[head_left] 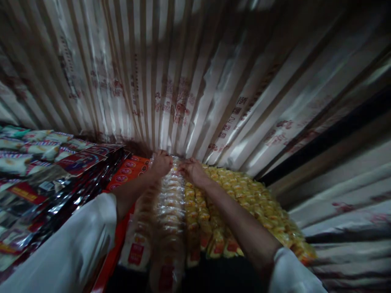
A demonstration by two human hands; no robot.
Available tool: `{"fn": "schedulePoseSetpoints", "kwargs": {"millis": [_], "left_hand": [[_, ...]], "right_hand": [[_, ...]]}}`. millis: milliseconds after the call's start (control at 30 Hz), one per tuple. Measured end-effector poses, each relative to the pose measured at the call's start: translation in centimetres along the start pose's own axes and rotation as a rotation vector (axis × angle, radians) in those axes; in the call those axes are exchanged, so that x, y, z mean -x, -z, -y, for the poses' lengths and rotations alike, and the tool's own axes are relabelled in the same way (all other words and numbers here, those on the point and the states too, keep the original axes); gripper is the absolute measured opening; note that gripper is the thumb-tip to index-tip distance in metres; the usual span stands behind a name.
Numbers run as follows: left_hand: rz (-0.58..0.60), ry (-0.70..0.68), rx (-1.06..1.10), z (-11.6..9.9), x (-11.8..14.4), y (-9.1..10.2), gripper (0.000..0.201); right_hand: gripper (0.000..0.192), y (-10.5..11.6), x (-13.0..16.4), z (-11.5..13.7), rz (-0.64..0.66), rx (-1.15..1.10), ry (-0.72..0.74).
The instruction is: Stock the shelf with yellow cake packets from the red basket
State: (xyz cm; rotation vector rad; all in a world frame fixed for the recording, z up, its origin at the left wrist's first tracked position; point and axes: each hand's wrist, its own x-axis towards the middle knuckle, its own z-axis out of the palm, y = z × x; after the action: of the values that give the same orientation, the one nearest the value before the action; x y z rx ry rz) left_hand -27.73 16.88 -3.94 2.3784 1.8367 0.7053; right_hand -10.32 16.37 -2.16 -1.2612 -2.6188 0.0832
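A long strip of clear-wrapped snacks (171, 199), with pale rounded pieces in a row, runs away from me. At its far end my left hand (161, 163) is closed, fingers curled over the edge of the wrap. Just to the right, my right hand (194, 171) is bent inward, its fingertips pinched at the same far end. A similar clear-wrapped strip with a red label (136, 252) lies on the left under my left forearm. Several strips of yellow-wrapped snacks (250, 199) sit side by side beneath and beyond my right forearm. The exact grip of the fingers is dim and slightly blurred.
An orange-red printed package (128, 171) lies left of the strips. Farther left are dark red glossy packets (76, 183) and white snack packets (36, 142). Pleated sheeting with red print (177, 81) rises close behind the goods and continues along the right.
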Motion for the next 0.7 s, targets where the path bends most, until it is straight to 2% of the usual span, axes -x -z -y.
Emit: {"fn": "schedulePoseSetpoints", "kwargs": {"millis": [100, 333, 500, 600, 700], "left_hand": [[0.002, -0.001, -0.010, 0.0, 0.0, 0.1, 0.010], [-0.054, -0.094, -0.004, 0.7, 1.1, 0.6, 0.016], [-0.011, -0.120, -0.017, 0.8, 1.7, 0.5, 0.012], [0.024, -0.111, -0.007, 0.6, 1.4, 0.2, 0.007], [0.025, -0.064, 0.041, 0.5, 1.1, -0.1, 0.005]], "right_hand": [[0.012, -0.2, 0.2, 0.2, 0.022, 0.026, -0.071], [0.018, 0.0, 0.0, 1.6, -0.048, 0.126, -0.212], [0.017, -0.1, 0.1, 1.8, -0.072, 0.111, -0.243], [0.018, 0.1, 0.6, 1.7, -0.136, 0.058, -0.205], [0.016, 0.4, 1.3, 1.4, -0.163, -0.021, -0.044]]}}
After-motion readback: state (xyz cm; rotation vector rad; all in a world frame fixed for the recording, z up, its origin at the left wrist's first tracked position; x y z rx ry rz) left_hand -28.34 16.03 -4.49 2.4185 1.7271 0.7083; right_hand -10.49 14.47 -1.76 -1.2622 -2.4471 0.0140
